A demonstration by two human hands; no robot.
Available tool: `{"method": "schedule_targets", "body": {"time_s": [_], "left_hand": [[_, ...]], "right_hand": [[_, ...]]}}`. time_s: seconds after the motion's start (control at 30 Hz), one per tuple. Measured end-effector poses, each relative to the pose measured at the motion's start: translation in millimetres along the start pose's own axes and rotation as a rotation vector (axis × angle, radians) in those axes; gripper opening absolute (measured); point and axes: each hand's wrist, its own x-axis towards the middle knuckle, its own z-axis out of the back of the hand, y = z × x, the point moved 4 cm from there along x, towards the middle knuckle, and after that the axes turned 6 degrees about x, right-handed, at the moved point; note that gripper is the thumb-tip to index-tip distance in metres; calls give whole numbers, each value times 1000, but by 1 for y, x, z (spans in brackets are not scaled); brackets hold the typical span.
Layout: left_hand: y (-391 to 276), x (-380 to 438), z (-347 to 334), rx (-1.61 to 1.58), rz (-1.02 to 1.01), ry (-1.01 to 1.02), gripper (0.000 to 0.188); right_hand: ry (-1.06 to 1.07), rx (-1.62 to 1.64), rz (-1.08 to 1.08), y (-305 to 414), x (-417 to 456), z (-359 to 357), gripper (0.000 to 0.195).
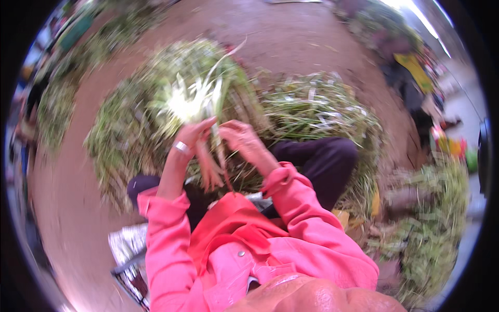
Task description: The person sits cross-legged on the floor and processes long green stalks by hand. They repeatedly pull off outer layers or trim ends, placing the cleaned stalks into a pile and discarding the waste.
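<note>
My left hand (191, 136), with a silver band at its wrist, is closed around a bunch of leafy plant stalks (187, 101). Pale green leaves fan out above the fist, glaring white in the middle, and reddish stalk ends hang below it. Curled fingers of my right hand (243, 142) meet a long thin stalk (222, 162) beside the bunch. That stalk runs down towards the red cloth (234, 218) on my lap. Just beyond both hands lies a large heap of green stalks (128, 128); motion blur softens its detail.
A second heap of cut greens (312, 105) lies by my bent right knee (331, 156). More greens (432, 226) are at the far right and along the upper left (58, 101). Reddish-brown ground (280, 43) stretches ahead. A silvery sheet (126, 241) lies at lower left.
</note>
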Motion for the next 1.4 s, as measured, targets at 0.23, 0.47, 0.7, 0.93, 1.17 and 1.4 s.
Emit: {"method": "schedule_targets", "body": {"time_s": [0.23, 0.47, 0.7, 0.93, 1.17, 1.4], "left_hand": [[-6, -2, -6, -80, 41, -102, 18], [-4, -1, -2, -80, -70, -261, 22], [-16, -3, 7, -150, -316, -429, 26], [-12, 5, 26, -126, -119, -449, 21], [2, 8, 6, -96, -7, -356, 20], [6, 10, 0, -201, 12, -182, 17]], "right_hand": [[-21, 273, 51, 4, 6, -6, 10], [-335, 161, 129, -41, 27, 6, 12], [-717, -825, -139, -109, 14, 90, 21], [-322, -376, 327, -28, 15, 63, 33], [199, -563, 225, 13, 5, -5, 31], [146, -285, 270, 9, 0, -4, 21]]}}
